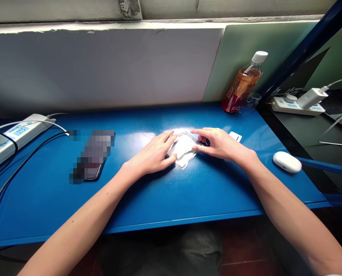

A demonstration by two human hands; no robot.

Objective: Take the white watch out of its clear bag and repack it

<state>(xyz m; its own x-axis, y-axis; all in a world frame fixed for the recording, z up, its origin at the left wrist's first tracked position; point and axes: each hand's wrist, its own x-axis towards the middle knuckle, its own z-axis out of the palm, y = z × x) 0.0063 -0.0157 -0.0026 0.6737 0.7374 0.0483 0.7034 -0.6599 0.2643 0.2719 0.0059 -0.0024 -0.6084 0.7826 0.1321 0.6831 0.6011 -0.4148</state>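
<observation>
A small white packet with clear, shiny plastic edges [184, 150] lies flat near the middle of the blue table. From its left side, my left hand [156, 153] touches it, fingers and thumb spread apart on its edge. On the opposite side, my right hand [217, 142] has its thumb and index fingertips at the packet's right edge, with a gap between them. The other right fingers curl under and are partly hidden. Beneath that palm shows something small and dark that I cannot make out. A small white card-like piece [235, 136] lies just behind my right wrist.
A phone [97, 153], partly blurred out, lies at left beside cables and a power strip [27, 128]. A drink bottle [242, 84] and a clear cup [251, 101] stand back right. A white earbud case [287, 162] sits near the right edge; another power strip [299, 106] lies beyond.
</observation>
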